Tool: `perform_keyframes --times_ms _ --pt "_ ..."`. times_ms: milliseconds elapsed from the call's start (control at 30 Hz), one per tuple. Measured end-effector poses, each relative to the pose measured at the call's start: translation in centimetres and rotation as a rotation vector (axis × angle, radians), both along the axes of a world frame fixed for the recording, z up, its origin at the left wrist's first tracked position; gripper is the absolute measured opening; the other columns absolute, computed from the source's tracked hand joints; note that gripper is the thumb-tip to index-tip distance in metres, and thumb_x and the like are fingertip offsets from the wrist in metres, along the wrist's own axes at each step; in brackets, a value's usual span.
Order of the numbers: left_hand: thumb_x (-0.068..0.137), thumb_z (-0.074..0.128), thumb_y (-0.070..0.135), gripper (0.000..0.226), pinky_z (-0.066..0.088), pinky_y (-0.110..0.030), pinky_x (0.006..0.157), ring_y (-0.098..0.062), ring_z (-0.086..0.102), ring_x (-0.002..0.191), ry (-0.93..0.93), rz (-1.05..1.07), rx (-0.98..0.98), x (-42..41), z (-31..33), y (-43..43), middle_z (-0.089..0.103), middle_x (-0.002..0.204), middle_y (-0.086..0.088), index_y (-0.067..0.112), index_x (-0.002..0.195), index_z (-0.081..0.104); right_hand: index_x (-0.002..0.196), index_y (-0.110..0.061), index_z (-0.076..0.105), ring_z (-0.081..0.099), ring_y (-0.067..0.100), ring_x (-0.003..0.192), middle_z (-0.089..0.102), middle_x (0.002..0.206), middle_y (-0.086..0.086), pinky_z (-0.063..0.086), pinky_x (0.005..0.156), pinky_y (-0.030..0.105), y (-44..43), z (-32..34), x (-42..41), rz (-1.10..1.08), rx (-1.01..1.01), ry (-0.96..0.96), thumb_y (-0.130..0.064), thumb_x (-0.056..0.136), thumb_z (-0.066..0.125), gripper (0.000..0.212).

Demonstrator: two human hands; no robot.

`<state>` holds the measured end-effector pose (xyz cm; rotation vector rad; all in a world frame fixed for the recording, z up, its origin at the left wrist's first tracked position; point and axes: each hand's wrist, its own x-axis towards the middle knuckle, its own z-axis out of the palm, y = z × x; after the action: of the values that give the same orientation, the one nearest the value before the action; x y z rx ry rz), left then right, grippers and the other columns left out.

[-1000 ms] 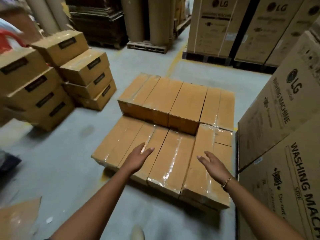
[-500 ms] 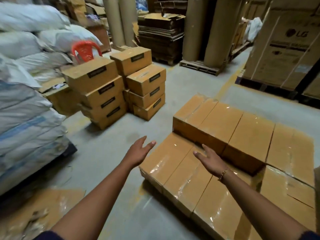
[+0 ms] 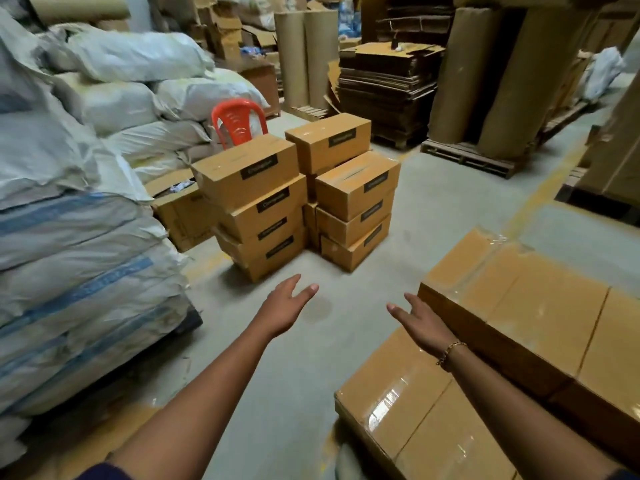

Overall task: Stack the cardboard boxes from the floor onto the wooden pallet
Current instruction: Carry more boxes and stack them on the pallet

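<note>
Several brown cardboard boxes with black labels stand in stacks on the concrete floor ahead; the nearest top box is on the left stack and another top box on the right one. At the right, taped boxes lie packed in two layers, hiding the pallet beneath. My left hand reaches forward over bare floor, empty, fingers apart. My right hand, with a bracelet on the wrist, is also empty and spread, beside the upper layer's corner.
White woven sacks are piled high along the left. A red plastic chair stands behind the floor boxes. Tall cardboard rolls on pallets and flattened cardboard stacks fill the back. A yellow floor line runs right.
My view has swung left from the loaded boxes toward the floor stacks, which now sit closer and central. Both hands have left the loaded boxes and stretch forward, still empty.
</note>
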<state>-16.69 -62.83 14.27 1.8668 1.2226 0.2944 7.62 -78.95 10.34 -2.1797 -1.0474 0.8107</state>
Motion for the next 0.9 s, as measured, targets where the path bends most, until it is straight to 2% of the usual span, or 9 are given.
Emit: perform_keyframes --times_ms 167,500,633,767,900 --pt "0.095 0.047 0.069 0.077 0.026 -0.046 0.121 -0.024 0.027 0.151 -0.014 0.053 -0.017 2.4 -0.1 10.6 0.028 0.165 0.000 0.027 0.158 0.031 0.158 -0.020 0.024 0.023 0.022 0.151 0.022 0.165 0.001 0.023 0.119 0.042 11.4 -0.1 3.6 0.043 -0.001 0.029 -0.065 0.096 0.043 0.080" --pt "0.095 0.048 0.067 0.073 0.031 -0.045 0.118 -0.025 0.035 0.147 -0.080 0.124 -0.050 7.5 0.6 28.9 0.034 0.162 -0.003 0.026 0.155 0.038 0.156 -0.020 0.028 0.032 0.026 0.147 0.029 0.163 0.003 0.029 0.119 0.044 30.6 1.4 8.9 0.058 -0.015 0.102 -0.065 0.095 0.046 0.078" --pt "0.096 0.047 0.067 0.070 0.032 -0.044 0.115 -0.026 0.037 0.145 -0.064 0.083 -0.065 9.8 -0.7 37.5 0.036 0.161 -0.003 0.027 0.153 0.039 0.157 -0.019 0.028 0.034 0.026 0.146 0.030 0.162 0.004 0.030 0.118 0.044 38.5 0.3 10.9 0.014 -0.011 0.120 -0.067 0.094 0.046 0.081" --pt "0.098 0.046 0.063 0.068 0.034 -0.046 0.113 -0.026 0.039 0.144 -0.066 0.039 -0.102 12.3 -1.9 47.2 0.036 0.161 -0.004 0.025 0.154 0.038 0.156 -0.017 0.029 0.034 0.025 0.146 0.031 0.162 0.005 0.030 0.116 0.040 47.0 -1.2 12.4 -0.048 0.000 0.151 -0.060 0.097 0.047 0.075" --pt "0.096 0.045 0.067 0.069 0.035 -0.052 0.115 -0.027 0.039 0.143 -0.013 -0.045 -0.142 14.8 -2.2 56.5 0.036 0.161 -0.003 0.029 0.153 0.038 0.156 -0.018 0.029 0.035 0.024 0.145 0.032 0.161 0.004 0.030 0.115 0.039 54.3 -1.9 13.3 -0.138 -0.018 0.217 -0.061 0.097 0.048 0.075"
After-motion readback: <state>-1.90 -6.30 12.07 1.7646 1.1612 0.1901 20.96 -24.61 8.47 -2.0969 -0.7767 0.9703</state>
